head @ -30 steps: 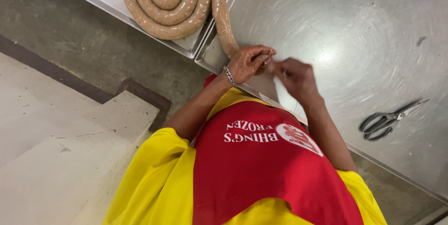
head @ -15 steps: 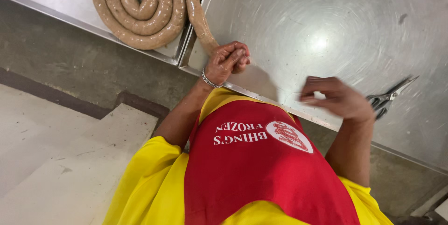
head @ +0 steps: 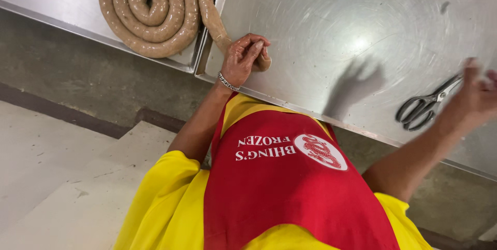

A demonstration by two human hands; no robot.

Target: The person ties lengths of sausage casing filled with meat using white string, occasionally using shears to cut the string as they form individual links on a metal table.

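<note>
While the left hand (head: 242, 59) is gripping the loose end of the sausage (head: 155, 11), which is lying coiled on the tray (head: 62, 6) and running over onto the steel table (head: 331, 32), I am seeing the right hand (head: 473, 97) blurred just beside the scissors (head: 425, 106); its grip I cannot tell
</note>
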